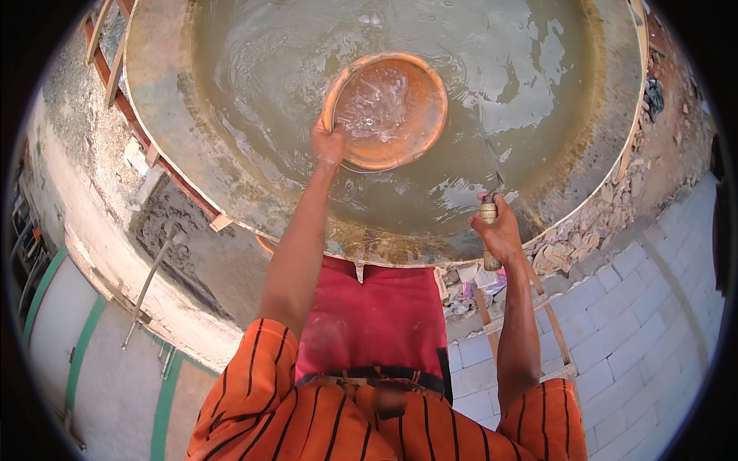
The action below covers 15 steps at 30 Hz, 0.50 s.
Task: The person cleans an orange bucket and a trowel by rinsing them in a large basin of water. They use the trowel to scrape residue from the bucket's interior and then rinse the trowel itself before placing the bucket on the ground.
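Observation:
My left hand [328, 144] grips the near left rim of an orange bucket [428, 124] with a thin wire handle. The bucket sits at the surface of the cloudy water [398, 199], and clear, rippling water shows inside it. My right hand [503, 230] is closed around the ribbed handle of a trowel [490, 260]. The trowel's metal blade points away from me, over or into the water; glare hides how deep it goes. Both hands are over a large round tank [158, 98] with a stained inner wall.
On the left, a long-handled tool [151, 276] rests against wet grey mortar [190, 253]. A reddish rail [124, 106] with wooden crosspieces passes beside the tank. Broken rubble [582, 245] lies along the right side, above a grey block surface [611, 322]. A wooden ladder [558, 331] stands near my right arm.

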### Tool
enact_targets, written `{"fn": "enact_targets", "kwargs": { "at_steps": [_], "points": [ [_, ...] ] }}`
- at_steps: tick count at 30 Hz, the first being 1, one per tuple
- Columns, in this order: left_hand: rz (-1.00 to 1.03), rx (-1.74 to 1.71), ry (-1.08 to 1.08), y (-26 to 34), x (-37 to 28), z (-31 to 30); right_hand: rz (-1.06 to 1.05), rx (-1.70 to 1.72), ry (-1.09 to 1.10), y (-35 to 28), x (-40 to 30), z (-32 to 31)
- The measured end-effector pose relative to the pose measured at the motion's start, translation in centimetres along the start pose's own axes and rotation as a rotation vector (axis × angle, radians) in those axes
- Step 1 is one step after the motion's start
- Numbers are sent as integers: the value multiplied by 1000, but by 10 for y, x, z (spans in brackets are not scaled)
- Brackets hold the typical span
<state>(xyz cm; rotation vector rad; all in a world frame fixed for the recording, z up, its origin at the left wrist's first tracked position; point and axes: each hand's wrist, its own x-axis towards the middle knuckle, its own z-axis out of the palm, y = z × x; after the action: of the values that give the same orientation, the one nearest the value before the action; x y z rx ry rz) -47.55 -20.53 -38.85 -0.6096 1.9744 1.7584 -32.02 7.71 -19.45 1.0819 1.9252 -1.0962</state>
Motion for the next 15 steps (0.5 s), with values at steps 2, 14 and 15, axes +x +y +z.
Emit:
{"fn": "enact_targets", "kwargs": {
  "at_steps": [2,14,15],
  "points": [
    [-343,-42,74,-19,13,-14,-9,238,-4,6,3,9],
    [76,-51,-92,52,-29,-7,3,1104,-36,-51,140,90],
    [174,75,-127,71,-36,2,17,1105,-79,-48,145,95]
  ]
}}
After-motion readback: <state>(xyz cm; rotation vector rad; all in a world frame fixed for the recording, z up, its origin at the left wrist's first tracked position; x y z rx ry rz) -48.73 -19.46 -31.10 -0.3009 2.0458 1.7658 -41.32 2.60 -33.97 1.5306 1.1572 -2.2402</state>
